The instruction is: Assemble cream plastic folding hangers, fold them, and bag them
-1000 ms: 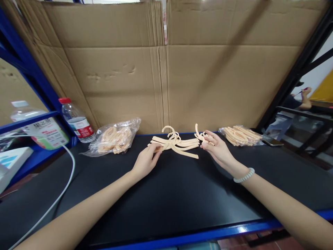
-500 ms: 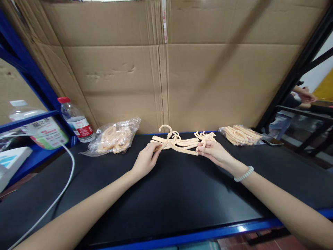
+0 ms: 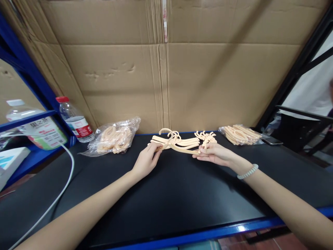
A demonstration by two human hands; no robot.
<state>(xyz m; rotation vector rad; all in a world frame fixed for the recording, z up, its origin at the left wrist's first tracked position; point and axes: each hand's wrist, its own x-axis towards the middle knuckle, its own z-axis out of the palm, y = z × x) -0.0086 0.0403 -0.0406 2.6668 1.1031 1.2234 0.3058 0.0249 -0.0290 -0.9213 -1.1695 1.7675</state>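
Note:
A cream-coloured clothes hanger [image 3: 179, 149] is held up at its two ends, its hook towards the cardboard. My left hand [image 3: 146, 159] pinches the left end, fingers closed. The fingers of my right hand [image 3: 214, 154] are closed at the right end, with a small cream piece between thumb and fingertips; its exact shape is partly hidden. Just behind lies a pile of similar hangers [image 3: 191, 142], their hooks overlapping. A heap of small curved cream pieces [image 3: 204, 135] sits beyond my right hand.
A clear bag of cream parts [image 3: 114, 139] lies at the left, another bag [image 3: 240, 134] at the right beside a phone [image 3: 272, 139]. A red-capped bottle [image 3: 78, 123] and a white cable [image 3: 69, 173] are on the left. Cardboard [image 3: 117, 80] walls off the back.
My right hand has turned slightly and dropped a little, its fingers now stretching under the hanger's right end. The hanger has tipped a little lower. My left hand stays almost still.

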